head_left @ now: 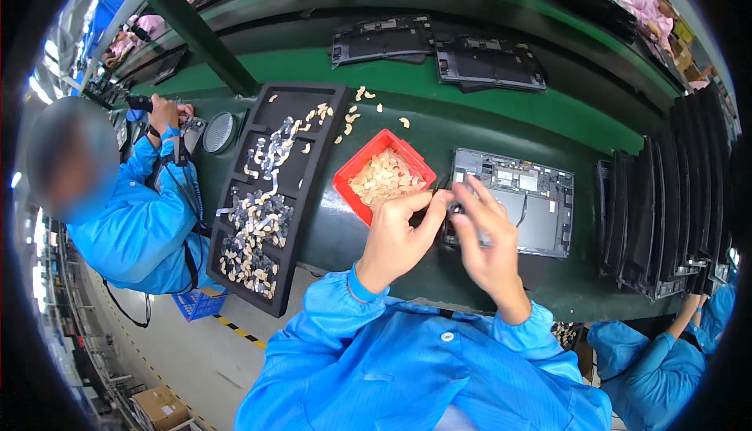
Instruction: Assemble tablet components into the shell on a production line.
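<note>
My left hand [399, 231] is pinched closed, thumb and forefinger together, beside a small dark part [455, 207]; what it grips is too small to make out. Close to the same part is my right hand [492, 251], its fingers smeared by motion. Both hands are over the left edge of an opened flat device housing [540, 223], grey, with a circuit board along its far side. Just left of it, partly behind my left hand, stands a red bin [345, 190] full of small cream curved pieces [384, 174].
A black compartment tray [309, 196] on the left holds small cables with cream pieces. Loose cream pieces [349, 122] lie beyond it. More housings [489, 63] rest at the back; a dark upright row [666, 196] stands right. Co-workers in blue [141, 223] sit either side.
</note>
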Demonstrator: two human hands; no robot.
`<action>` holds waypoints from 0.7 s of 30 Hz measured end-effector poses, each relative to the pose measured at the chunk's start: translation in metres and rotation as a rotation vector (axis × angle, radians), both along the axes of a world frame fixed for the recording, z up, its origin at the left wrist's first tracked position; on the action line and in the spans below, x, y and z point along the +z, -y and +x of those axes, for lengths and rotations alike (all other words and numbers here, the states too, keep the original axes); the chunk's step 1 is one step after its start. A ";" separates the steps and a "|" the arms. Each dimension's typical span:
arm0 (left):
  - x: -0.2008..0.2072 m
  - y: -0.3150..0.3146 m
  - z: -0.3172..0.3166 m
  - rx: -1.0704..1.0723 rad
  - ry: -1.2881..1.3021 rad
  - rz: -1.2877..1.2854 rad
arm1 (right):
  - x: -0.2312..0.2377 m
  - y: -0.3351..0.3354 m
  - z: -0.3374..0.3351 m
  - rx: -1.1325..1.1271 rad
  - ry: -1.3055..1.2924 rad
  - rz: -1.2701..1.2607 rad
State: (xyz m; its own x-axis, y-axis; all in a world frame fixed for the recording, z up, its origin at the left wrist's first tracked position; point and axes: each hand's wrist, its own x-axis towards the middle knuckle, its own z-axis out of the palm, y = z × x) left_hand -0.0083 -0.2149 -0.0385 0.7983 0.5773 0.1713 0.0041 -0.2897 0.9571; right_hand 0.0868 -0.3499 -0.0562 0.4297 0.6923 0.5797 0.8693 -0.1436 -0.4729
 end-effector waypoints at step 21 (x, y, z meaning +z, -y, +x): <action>-0.092 -0.478 0.177 0.192 -0.736 0.822 | -0.052 0.169 0.044 -0.574 -0.862 0.473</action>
